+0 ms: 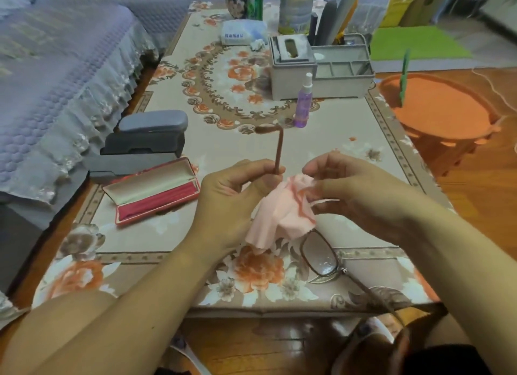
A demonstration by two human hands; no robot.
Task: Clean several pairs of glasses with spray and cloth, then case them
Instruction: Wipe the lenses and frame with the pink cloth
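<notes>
- Both hands are raised above the surface [363, 156], holding one pair of glasses [319, 255] between them.
- Left hand [226, 190]: its fingers are curled around one temple arm, which stands nearly upright with its hooked end at the top.
- Right hand [352, 184]: thumb and fingers pinch the pink cloth [282, 209] bunched over one lens.
- Free lens hangs below the cloth; the long axis of the frame runs down towards the person.
- Spray bottle [303, 102] stands farther back; a red case [156, 191] lies open on the left.
</notes>
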